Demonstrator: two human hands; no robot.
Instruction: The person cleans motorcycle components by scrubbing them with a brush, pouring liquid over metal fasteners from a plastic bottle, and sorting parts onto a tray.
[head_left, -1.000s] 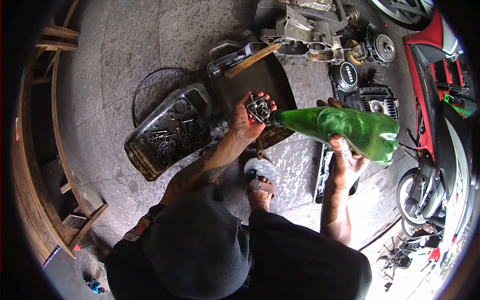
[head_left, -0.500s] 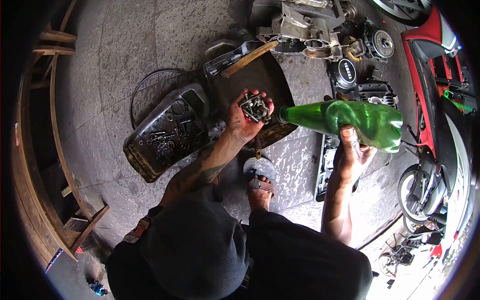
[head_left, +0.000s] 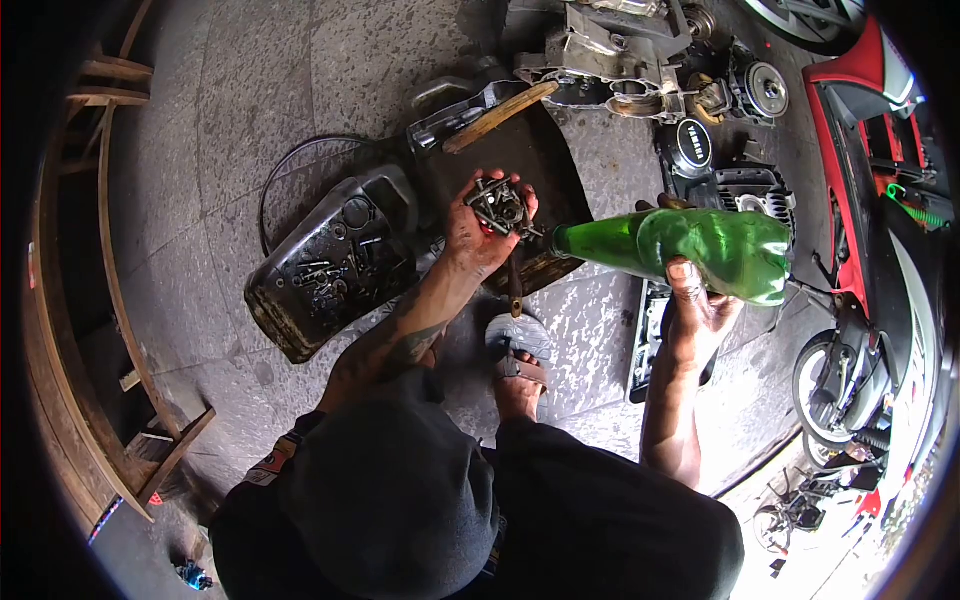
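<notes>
My left hand [head_left: 476, 240] is cupped around a pile of metal bolts [head_left: 500, 205], above a dark open container [head_left: 545, 160] on the floor. In my right hand [head_left: 700, 310] is a green plastic bottle [head_left: 700, 245], lying nearly level, with its mouth pointing left toward the bolts, a little apart from them. My right thumb presses on the bottle's side, while its other fingers are mostly hidden behind it. A wooden stick [head_left: 502, 116] lies across the container's far part. Left of my left hand, a cut black jug [head_left: 310, 330] holds several bolts and rings.
Engine casings [head_left: 610, 62] and a round YAMAHA cover [head_left: 693, 145] lie at the far right of the containers. Motorcycles [head_left: 850, 390] stand along the right side. A wooden bench [head_left: 75, 400] is at the left. My sandalled foot [head_left: 520, 375] rests just below the container.
My left hand has shifted left with the bolts, widening the gap to the bottle's mouth. The bottle tilted slightly, then moved a little left again.
</notes>
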